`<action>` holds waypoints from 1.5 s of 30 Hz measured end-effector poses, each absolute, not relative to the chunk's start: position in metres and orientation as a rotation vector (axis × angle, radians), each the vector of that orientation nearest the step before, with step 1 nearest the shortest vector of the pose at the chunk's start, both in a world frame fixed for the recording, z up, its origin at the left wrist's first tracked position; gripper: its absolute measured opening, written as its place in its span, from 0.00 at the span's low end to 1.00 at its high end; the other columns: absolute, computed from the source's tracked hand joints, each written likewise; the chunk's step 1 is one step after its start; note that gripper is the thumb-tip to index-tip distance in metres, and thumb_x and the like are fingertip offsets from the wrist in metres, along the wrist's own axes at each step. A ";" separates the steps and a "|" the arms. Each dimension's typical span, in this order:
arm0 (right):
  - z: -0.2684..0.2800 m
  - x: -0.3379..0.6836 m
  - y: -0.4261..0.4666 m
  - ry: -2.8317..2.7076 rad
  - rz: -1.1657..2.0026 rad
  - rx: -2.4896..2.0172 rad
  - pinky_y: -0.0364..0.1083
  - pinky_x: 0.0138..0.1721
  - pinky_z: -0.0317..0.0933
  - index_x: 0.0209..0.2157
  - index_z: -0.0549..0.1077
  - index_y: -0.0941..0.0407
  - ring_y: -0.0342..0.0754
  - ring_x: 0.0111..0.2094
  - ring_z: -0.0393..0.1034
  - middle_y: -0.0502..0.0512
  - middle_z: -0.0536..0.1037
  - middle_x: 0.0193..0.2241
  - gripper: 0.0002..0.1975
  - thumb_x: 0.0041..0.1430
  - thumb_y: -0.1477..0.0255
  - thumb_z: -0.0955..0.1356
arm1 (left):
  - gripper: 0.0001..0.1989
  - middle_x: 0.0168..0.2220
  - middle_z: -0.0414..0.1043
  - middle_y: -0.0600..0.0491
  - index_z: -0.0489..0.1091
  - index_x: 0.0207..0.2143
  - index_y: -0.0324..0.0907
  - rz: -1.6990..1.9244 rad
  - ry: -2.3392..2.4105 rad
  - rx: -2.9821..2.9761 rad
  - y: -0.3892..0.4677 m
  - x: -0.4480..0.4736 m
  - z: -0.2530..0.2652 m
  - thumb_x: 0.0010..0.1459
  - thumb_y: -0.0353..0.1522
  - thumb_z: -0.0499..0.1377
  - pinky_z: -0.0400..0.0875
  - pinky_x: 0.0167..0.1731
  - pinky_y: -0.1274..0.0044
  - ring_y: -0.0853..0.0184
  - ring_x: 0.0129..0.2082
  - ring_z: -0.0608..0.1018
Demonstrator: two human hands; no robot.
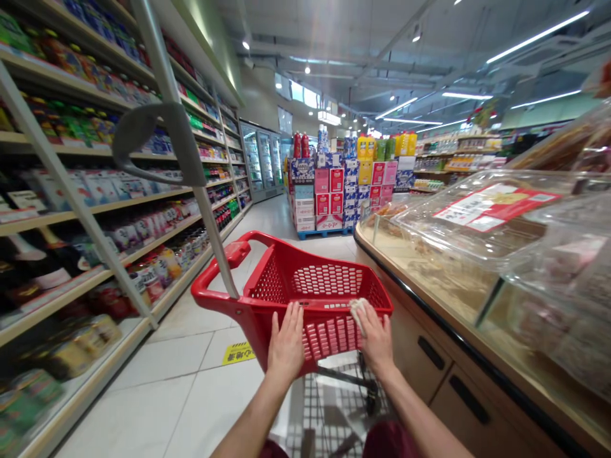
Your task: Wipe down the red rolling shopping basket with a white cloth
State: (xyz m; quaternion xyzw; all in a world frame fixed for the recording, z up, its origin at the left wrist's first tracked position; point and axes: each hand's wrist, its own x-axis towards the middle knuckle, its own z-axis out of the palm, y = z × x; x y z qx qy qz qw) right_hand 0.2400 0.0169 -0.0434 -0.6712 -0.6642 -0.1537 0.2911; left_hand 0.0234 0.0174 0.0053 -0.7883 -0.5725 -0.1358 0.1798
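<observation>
The red perforated plastic cart basket (329,315) sat at lower centre, its near rim running crosswise; the right hand (377,340) held a crumpled white cloth (358,310) at its right end, while the left hand (287,340) lay open, cloth-free, farther left.

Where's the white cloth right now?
In the head view, the white cloth is right of centre, under the fingers of the right hand at the red basket's near rim, toward the wooden counter.
</observation>
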 end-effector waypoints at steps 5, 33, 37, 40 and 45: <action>-0.049 0.281 0.019 -1.507 -0.349 -2.090 0.60 0.54 0.39 0.53 0.61 0.58 0.51 0.56 0.50 0.61 0.58 0.56 0.25 0.52 0.81 0.54 | 0.31 0.59 0.49 0.46 0.51 0.56 0.34 -0.401 -1.623 -2.236 0.020 0.033 0.001 0.46 0.27 0.46 0.43 0.56 0.62 0.61 0.59 0.50; -0.085 0.287 -0.009 -1.602 -0.503 -1.855 0.55 0.56 0.38 0.53 0.60 0.54 0.47 0.57 0.49 0.56 0.59 0.55 0.28 0.50 0.83 0.54 | 0.33 0.60 0.44 0.48 0.47 0.57 0.35 -0.424 -1.639 -2.260 0.012 0.045 -0.010 0.46 0.28 0.47 0.43 0.56 0.60 0.60 0.60 0.45; -0.113 0.272 -0.020 -1.854 -0.301 -1.918 0.54 0.54 0.42 0.48 0.67 0.52 0.46 0.53 0.57 0.54 0.64 0.52 0.28 0.48 0.85 0.54 | 0.32 0.60 0.43 0.48 0.47 0.57 0.34 -0.409 -1.628 -2.271 0.012 0.042 -0.012 0.47 0.28 0.46 0.43 0.56 0.60 0.62 0.60 0.45; -0.120 0.267 -0.028 -1.813 -0.292 -1.892 0.56 0.54 0.43 0.48 0.66 0.53 0.47 0.52 0.58 0.55 0.66 0.51 0.25 0.50 0.82 0.55 | 0.33 0.61 0.42 0.48 0.46 0.57 0.34 -0.414 -1.617 -2.304 0.012 0.041 -0.013 0.47 0.28 0.46 0.43 0.56 0.60 0.62 0.60 0.45; -0.090 0.251 -0.013 -1.694 -0.435 -1.658 0.55 0.56 0.38 0.49 0.65 0.55 0.46 0.55 0.55 0.56 0.64 0.52 0.25 0.51 0.83 0.55 | 0.33 0.60 0.41 0.46 0.47 0.57 0.32 -0.520 -1.654 -2.338 0.010 0.041 -0.010 0.45 0.26 0.47 0.40 0.56 0.58 0.61 0.60 0.44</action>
